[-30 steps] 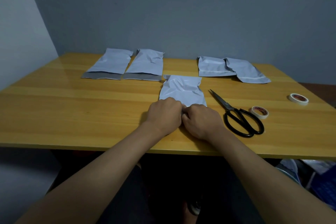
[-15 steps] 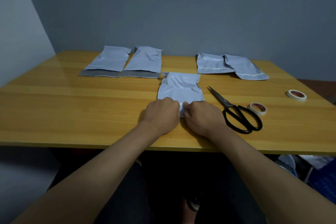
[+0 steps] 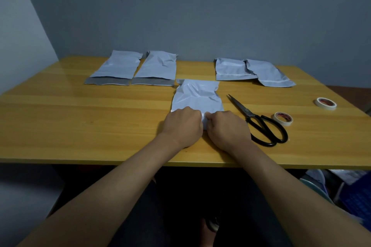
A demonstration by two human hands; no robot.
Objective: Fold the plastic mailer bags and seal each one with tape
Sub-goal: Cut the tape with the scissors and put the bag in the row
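A white plastic mailer bag [image 3: 197, 96] lies in the middle of the wooden table [image 3: 80, 118], wrinkled, its near end under my hands. My left hand [image 3: 183, 125] and my right hand [image 3: 226, 129] sit side by side with curled fingers, gripping the bag's near edge between them. Two flat mailer bags with grey flaps [image 3: 118, 68] [image 3: 157, 69] lie at the back left. Two more white bags [image 3: 232, 69] [image 3: 269, 75] lie at the back right. Two tape rolls [image 3: 283, 118] [image 3: 325, 103] rest on the right.
Black-handled scissors [image 3: 259, 124] lie just right of my right hand, blades pointing away. The table's near edge runs right behind my wrists. A grey wall stands behind the table. Blue and white items sit on the floor at the lower right.
Both hands have stayed on the bag's near edge, shifting slightly forward. The bag's visible part looks a little shorter. The view tilted slightly.
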